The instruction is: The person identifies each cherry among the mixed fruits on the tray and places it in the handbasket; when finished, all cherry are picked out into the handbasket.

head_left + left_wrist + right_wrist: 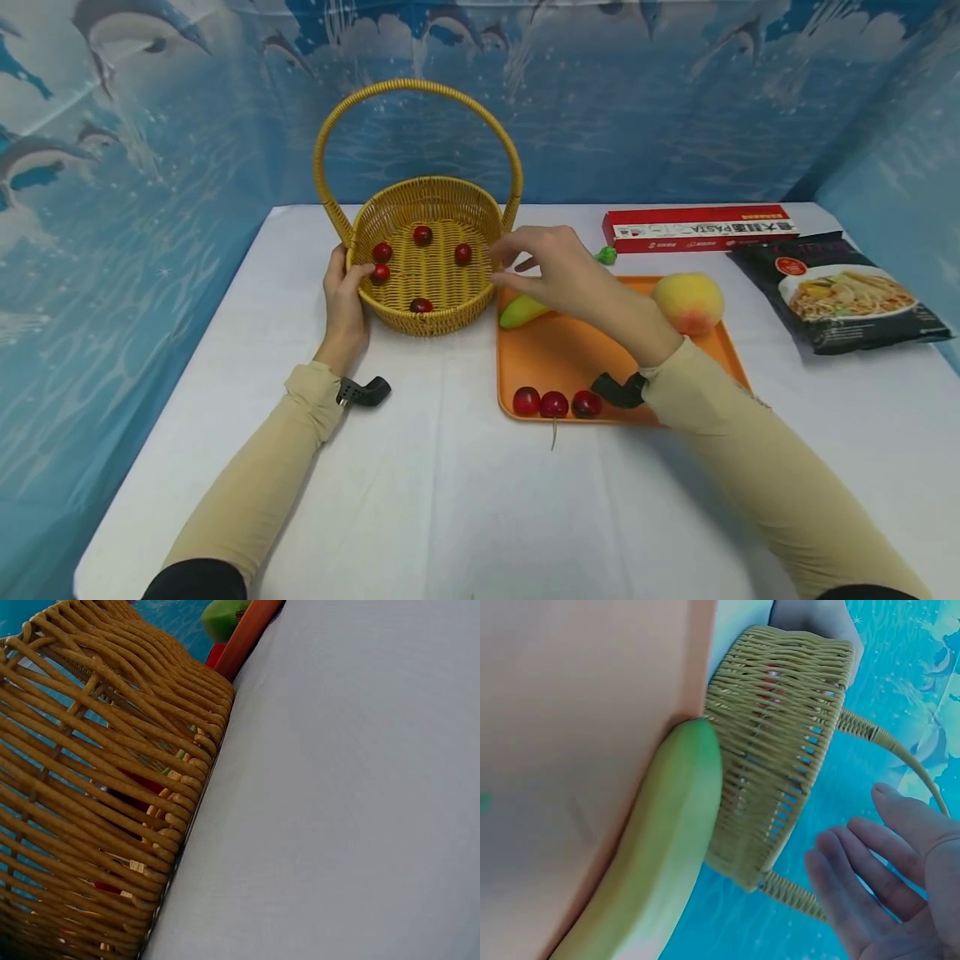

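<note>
Across the frame's lower centre we see the white tabletop [435, 500]; at upper centre, our wicker basket [427, 323], with the orange tray [570, 358] lower right. Our left hand [347, 304] grips the basket's left side; our right hand [555, 267], thumb and fingers apart, hovers near its right. Five cherries [422, 235] lie inside.

Blue dolphin-print backdrop [600, 125] — past far, left and right edges of white-covered desk [450, 483] — visible creases.

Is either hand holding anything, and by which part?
The left hand holds the wicker basket by its left rim; the right hand holds nothing.
</note>
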Motion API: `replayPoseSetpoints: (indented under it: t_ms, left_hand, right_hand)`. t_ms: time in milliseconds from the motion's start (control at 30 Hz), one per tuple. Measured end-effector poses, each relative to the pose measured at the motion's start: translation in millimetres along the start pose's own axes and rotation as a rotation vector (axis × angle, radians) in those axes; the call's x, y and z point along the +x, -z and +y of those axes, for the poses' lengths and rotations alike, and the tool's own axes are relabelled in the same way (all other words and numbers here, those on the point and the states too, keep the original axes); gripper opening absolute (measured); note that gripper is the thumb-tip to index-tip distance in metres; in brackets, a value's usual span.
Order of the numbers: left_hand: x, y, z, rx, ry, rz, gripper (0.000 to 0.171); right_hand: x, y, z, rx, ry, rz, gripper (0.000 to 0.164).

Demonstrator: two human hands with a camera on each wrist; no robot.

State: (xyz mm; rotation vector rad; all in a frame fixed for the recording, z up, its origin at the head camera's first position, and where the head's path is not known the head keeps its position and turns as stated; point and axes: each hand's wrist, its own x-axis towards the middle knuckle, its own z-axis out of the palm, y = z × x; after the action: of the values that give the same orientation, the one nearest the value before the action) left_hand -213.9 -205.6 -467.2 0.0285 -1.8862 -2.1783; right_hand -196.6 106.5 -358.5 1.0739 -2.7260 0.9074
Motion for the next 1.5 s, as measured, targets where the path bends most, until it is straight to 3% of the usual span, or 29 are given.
replayPoseSetpoints:
  t_ms: [400, 667, 1033, 1300, 1500]
  left_hand:
    - [0.9, 1.0, -0.9, -0.006, -0.006, 0.011, 0.064]
    - [0.6, -0.8, -0.2, -0.019, -0.009, 0.003, 0.063]
    - [0.5, 0.4, 2.3, -0.002, 0.006, 0.007, 0.064]
    - [-0.4, 2.2, 3.1, -0.013, 0.017, 0.022, 0.063]
    - [-0.6, 0.3, 2.3, -0.015, 0.016, 0.007, 0.063]
  right_hand:
    - [-53.3, 12.9, 13.5, -0.042, -0.076, -0.101, 0.030]
    - [-77.8, 14.7, 15.8, -0.055, -0.143, -0.184, 0.032]
    - [-110.4, 11.8, 20.5, -0.007, -0.172, -0.268, 0.035]
    - [-122.0, 5.3, 28.2, 0.124, -0.164, -0.412, 0.044]
    - [-131.7, 6.1, 31.3, 0.145, -0.174, -0.447, 0.044]
